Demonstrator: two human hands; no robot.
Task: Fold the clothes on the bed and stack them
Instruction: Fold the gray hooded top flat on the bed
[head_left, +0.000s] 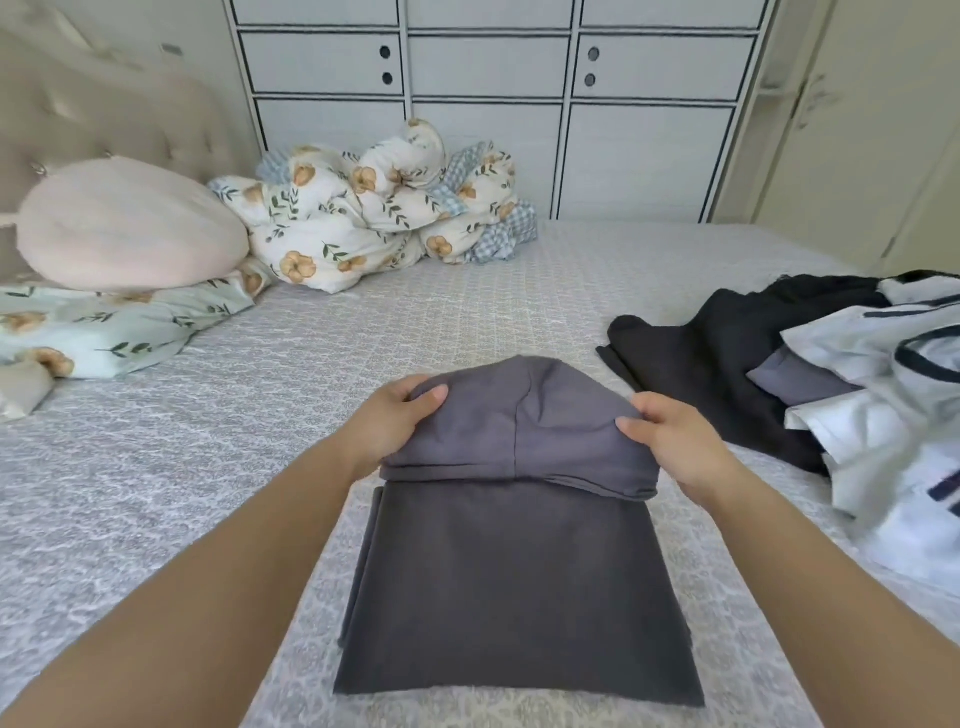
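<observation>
- Grey garment (514, 587): lies on the bed (208, 441) directly before the person, far end lifted and doubled toward the near hem.
- Left hand (387, 423): thumb on top, fingers beneath, pinching the fold's left corner.
- Right hand (675, 441): the same pinch on the right corner.
- Technique: judged best to draw both corners level, align side edges, then smooth the crease flat.
- Unfolded clothes (810, 374): heaped at right, well apart.

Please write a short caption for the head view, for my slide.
Both hands, left hand and right hand, fold a grey garment on the bed.
</observation>
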